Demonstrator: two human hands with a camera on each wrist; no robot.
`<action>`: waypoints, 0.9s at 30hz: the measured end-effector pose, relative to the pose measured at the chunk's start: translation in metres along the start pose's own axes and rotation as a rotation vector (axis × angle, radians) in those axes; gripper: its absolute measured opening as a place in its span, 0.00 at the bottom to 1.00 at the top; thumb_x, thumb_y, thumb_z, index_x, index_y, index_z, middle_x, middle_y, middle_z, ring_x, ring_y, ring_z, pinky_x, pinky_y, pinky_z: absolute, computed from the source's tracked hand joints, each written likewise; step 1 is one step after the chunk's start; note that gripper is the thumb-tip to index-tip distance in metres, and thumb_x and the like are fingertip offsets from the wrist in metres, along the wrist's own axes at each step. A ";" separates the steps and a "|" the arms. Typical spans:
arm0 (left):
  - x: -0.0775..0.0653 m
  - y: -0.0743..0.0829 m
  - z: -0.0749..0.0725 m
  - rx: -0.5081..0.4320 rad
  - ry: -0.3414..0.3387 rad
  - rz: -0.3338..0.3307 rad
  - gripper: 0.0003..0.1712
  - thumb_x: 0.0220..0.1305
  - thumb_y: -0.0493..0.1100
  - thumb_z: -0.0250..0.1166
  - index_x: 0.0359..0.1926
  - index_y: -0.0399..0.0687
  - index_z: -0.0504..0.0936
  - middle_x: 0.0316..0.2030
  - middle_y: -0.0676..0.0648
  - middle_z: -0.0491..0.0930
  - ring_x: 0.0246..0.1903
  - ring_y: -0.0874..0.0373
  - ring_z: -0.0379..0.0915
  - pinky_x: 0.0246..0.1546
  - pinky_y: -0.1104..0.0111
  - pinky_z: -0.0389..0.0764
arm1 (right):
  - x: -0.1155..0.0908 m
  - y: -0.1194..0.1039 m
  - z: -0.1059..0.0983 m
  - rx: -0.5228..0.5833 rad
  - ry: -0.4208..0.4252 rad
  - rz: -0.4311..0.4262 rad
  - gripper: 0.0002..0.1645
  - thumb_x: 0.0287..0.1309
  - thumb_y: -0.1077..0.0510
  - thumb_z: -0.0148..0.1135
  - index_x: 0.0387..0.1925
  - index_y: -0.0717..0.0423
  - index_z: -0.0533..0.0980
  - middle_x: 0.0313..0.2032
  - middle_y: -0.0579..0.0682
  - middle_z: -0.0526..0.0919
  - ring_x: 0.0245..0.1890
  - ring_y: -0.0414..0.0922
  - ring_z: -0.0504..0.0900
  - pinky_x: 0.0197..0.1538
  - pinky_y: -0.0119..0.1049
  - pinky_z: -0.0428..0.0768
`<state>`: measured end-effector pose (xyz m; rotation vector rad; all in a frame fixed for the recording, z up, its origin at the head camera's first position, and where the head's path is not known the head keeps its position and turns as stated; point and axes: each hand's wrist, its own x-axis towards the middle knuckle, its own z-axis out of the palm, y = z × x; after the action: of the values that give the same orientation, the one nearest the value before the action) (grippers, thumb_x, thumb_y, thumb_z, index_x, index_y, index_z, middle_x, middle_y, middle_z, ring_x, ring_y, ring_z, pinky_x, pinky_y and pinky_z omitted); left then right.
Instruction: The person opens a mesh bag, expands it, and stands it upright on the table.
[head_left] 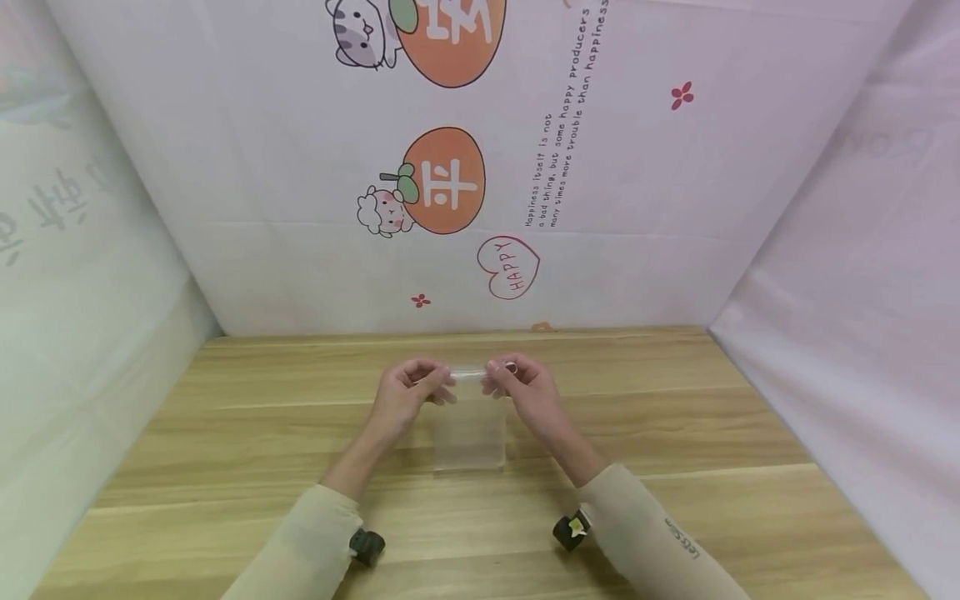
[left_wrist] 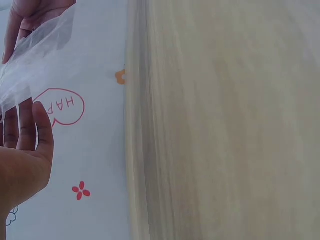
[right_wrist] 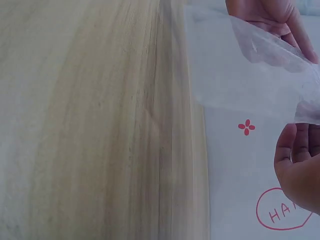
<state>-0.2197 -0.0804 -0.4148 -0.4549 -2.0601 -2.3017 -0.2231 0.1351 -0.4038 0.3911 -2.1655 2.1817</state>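
A clear, thin plastic bag (head_left: 470, 433) hangs flat between the two hands, its lower part above the wooden table. My left hand (head_left: 405, 393) pinches its upper edge on the left with thumb and fingers. On the other side, my right hand (head_left: 531, 393), with a ring on one finger, pinches the same edge. In the left wrist view the crinkled plastic (left_wrist: 35, 62) stretches between the hands. The right wrist view shows the see-through bag (right_wrist: 235, 70) spread out, partly covering the fingers of the left hand (right_wrist: 265, 15). I see nothing inside it.
A wood-grain table (head_left: 262, 442) lies under both arms. White printed cloth (head_left: 615, 275) rises at its back edge, and more cloth hangs at the left and right sides. Each sleeved wrist carries a small black camera (head_left: 367, 547).
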 end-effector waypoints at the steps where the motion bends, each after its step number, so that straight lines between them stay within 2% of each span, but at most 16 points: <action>1: 0.000 0.000 0.001 -0.016 0.008 -0.006 0.18 0.70 0.42 0.66 0.47 0.26 0.79 0.35 0.43 0.86 0.29 0.54 0.85 0.38 0.64 0.85 | 0.000 0.000 0.000 0.007 0.004 0.000 0.11 0.69 0.60 0.62 0.42 0.67 0.79 0.30 0.53 0.85 0.32 0.44 0.82 0.40 0.34 0.80; 5: 0.000 0.000 0.001 -0.076 0.028 -0.021 0.17 0.69 0.41 0.66 0.47 0.27 0.79 0.35 0.43 0.85 0.26 0.53 0.84 0.43 0.59 0.85 | 0.000 0.002 -0.001 0.029 0.007 -0.007 0.13 0.69 0.61 0.62 0.43 0.72 0.77 0.30 0.51 0.83 0.31 0.43 0.81 0.40 0.34 0.80; 8: 0.001 0.000 0.001 -0.094 0.046 -0.026 0.15 0.69 0.39 0.67 0.45 0.27 0.79 0.36 0.39 0.84 0.24 0.52 0.84 0.44 0.56 0.85 | 0.001 0.002 -0.002 0.038 0.006 -0.023 0.13 0.69 0.62 0.62 0.41 0.73 0.77 0.29 0.50 0.82 0.31 0.42 0.79 0.39 0.33 0.80; 14: 0.002 0.005 0.001 -0.026 0.111 -0.078 0.15 0.66 0.42 0.70 0.44 0.32 0.82 0.40 0.37 0.84 0.25 0.51 0.84 0.51 0.58 0.81 | 0.004 0.000 -0.004 -0.008 0.027 -0.041 0.09 0.67 0.60 0.65 0.36 0.65 0.80 0.28 0.49 0.82 0.30 0.42 0.78 0.37 0.31 0.78; 19: 0.006 0.007 0.004 0.003 0.150 -0.114 0.14 0.64 0.44 0.72 0.42 0.36 0.85 0.39 0.41 0.85 0.26 0.52 0.84 0.51 0.57 0.81 | 0.006 -0.001 -0.007 -0.031 0.035 -0.035 0.10 0.68 0.60 0.64 0.37 0.66 0.80 0.28 0.50 0.82 0.30 0.42 0.78 0.38 0.34 0.78; 22: 0.009 0.008 0.006 -0.012 0.144 -0.102 0.14 0.65 0.45 0.71 0.43 0.37 0.84 0.39 0.43 0.85 0.25 0.53 0.84 0.51 0.59 0.82 | 0.006 -0.003 -0.009 -0.022 0.036 -0.022 0.12 0.68 0.59 0.64 0.39 0.69 0.79 0.28 0.50 0.82 0.30 0.42 0.78 0.38 0.34 0.80; 27: 0.009 0.009 0.007 -0.085 0.114 -0.026 0.13 0.67 0.40 0.68 0.44 0.31 0.82 0.36 0.43 0.85 0.21 0.54 0.83 0.44 0.57 0.85 | 0.008 -0.007 -0.010 -0.006 0.019 -0.018 0.15 0.68 0.59 0.64 0.46 0.69 0.79 0.31 0.50 0.83 0.31 0.42 0.80 0.39 0.33 0.82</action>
<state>-0.2251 -0.0729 -0.4039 -0.2928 -1.9351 -2.3766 -0.2311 0.1436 -0.3949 0.3859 -2.1495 2.1602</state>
